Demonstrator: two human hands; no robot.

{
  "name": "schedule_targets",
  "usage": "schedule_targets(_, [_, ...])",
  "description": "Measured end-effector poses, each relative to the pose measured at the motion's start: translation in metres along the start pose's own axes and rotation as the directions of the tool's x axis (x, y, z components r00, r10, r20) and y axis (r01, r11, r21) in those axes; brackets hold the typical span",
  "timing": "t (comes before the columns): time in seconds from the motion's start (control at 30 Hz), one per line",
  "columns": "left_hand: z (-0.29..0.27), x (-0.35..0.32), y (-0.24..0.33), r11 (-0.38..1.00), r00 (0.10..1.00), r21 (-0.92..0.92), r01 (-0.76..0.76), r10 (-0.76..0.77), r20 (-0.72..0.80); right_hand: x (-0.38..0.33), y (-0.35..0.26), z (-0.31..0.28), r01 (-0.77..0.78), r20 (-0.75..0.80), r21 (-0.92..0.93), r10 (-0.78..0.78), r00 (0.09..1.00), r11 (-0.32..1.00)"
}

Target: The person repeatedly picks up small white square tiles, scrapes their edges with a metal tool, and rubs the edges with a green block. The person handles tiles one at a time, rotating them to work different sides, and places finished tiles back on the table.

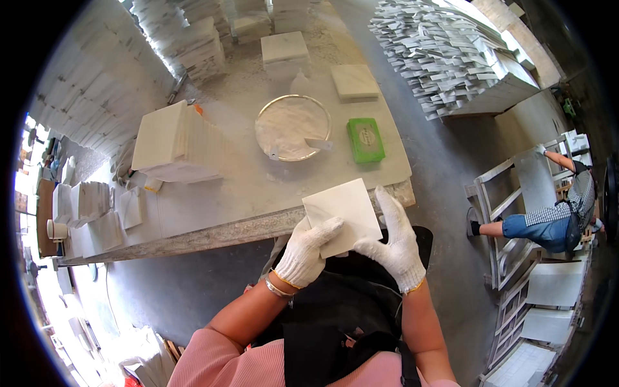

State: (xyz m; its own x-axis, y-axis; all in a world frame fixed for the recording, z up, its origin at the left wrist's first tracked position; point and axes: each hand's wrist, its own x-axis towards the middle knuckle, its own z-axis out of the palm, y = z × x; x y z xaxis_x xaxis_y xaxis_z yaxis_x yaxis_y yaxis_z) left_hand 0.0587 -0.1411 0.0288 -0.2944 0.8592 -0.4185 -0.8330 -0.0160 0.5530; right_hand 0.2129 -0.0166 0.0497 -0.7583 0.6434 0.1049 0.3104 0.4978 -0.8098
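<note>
A square white stone tile (351, 209) with faint grey veining is held tilted just off the near edge of the worktable. My left hand (305, 255), in a white knit glove, grips its left side, with the thumb lying on the top face. Beside the tile's right edge is my gloved right hand (398, 248). Its fingers and thumb are spread apart; whether the thumb touches the tile's lower corner I cannot tell. Beyond the tile, a round metal pan (329, 119) of white powdery material stands on the table, with a flat scraper blade (317, 144) at its near rim.
The dusty worktable (258, 197) carries a tall tile stack (161, 138), a green block-shaped pack (366, 140), a tile (355, 81) and another stack (285, 46). Piled stone strips (438, 64) stand across the aisle. At right a person (561, 213) works beside slab racks (496, 258).
</note>
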Motion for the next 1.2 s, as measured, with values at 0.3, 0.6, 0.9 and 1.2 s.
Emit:
schedule_targets(0.3, [0.004,-0.009,-0.005,0.995,0.996,0.057,0.085,-0.087,0.031,-0.021,0.02,-0.025,-0.144,-0.128,0.584,0.265,0.956,0.799])
schedule_targets(0.6, [0.003,-0.006,-0.023,0.98,0.981,-0.033,0.196,-0.195,0.019,-0.025,0.013,0.001,-0.27,0.099,0.778,0.314,0.944,0.567])
schedule_targets(0.9, [-0.009,0.0,-0.03,0.989,0.986,-0.018,0.146,-0.146,-0.074,-0.074,0.031,0.004,-0.424,0.272,0.75,0.348,0.897,0.507])
schedule_targets(1.2, [0.018,0.001,-0.019,0.947,0.95,0.09,0.308,-0.301,-0.085,-0.058,0.011,-0.007,-0.218,-0.003,0.674,0.298,0.954,0.706])
